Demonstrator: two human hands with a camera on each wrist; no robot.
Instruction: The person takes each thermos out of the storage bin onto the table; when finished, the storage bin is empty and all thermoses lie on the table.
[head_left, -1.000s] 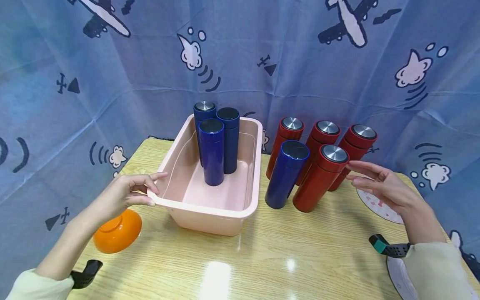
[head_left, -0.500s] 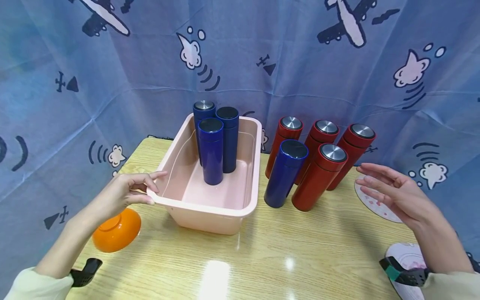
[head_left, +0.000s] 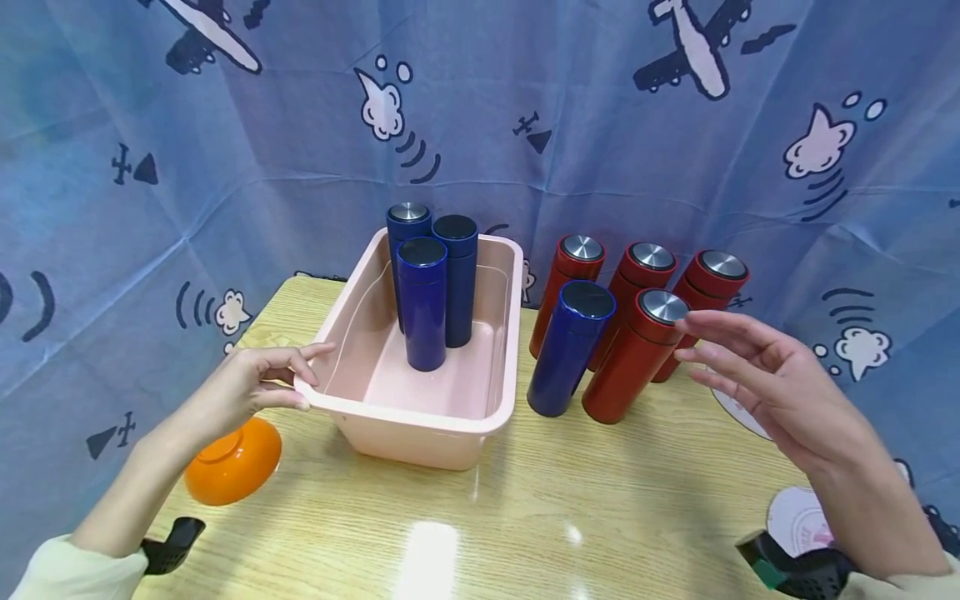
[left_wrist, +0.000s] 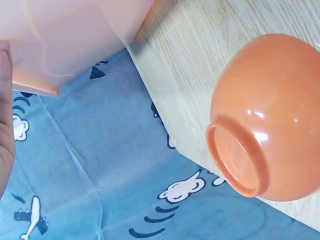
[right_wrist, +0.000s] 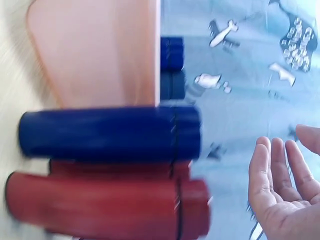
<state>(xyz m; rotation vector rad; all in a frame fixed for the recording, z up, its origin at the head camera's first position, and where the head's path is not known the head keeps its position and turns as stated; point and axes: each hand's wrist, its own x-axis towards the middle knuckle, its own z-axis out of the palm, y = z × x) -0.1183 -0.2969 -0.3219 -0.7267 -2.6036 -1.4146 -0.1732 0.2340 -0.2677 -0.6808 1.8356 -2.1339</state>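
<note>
Smooth plastic tub [head_left: 408,420], satiny red flask [head_left: 626,367] with shiny metal lid [head_left: 663,306], glossy wood-grain bench [head_left: 562,483], glossy bowl [head_left: 243,467], cloth curtain [head_left: 465,108].

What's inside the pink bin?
Inside the pink bin, three blue bottles stand upright. The front one partly covers the two behind, and the bin's floor directly behind them cannot be seen.

A blue curtain [head_left: 480,100] printed with dark-and-white planes, white puffs and curved dark strokes hangs in soft folds along the back and both sides of the pale, wood-grained surface [head_left: 570,492], whose near part carries bright patches of glare. An orange bowl [head_left: 234,462] lies at the left with its foot ring showing, while two flat, pale pieces with rounded edges, a farther one [head_left: 738,412] and a nearer one [head_left: 797,521] with pink print, lie partly hidden at the right.
</note>
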